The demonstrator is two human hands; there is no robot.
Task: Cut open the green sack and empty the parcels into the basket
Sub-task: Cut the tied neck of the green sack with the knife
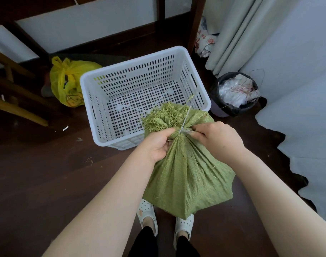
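The fingers (169,131) of the left hand (156,145) are clenched round the gathered neck of the green sack (188,175), pinching the woven cloth just below its tie. The right hand (217,139) closes on a small metal blade or tool (186,132), only partly seen, its tip lying against the pale plastic tie (184,121) that cinches the neck; what kind of tool it is cannot be told. Above the tie the frayed mouth of the sack (162,115) fans out in loose green threads and hangs over the near right corner of the basket.

The sack hangs bunched and bulging between both bare forearms, its bottom corner above the person's white perforated clogs (147,214) on the dark wooden floor (47,173). No parcels show; the sack is tied shut.

Just beyond the hands stands the white slotted basket (177,52), with only a few faint pale scraps on its bottom. To its left a knotted yellow plastic bag (69,80) sits on the floor beside wooden chair legs (15,106). To its right is a small bin with a black liner (234,93), holding white plastic and strands of string, near a pale curtain (238,34)
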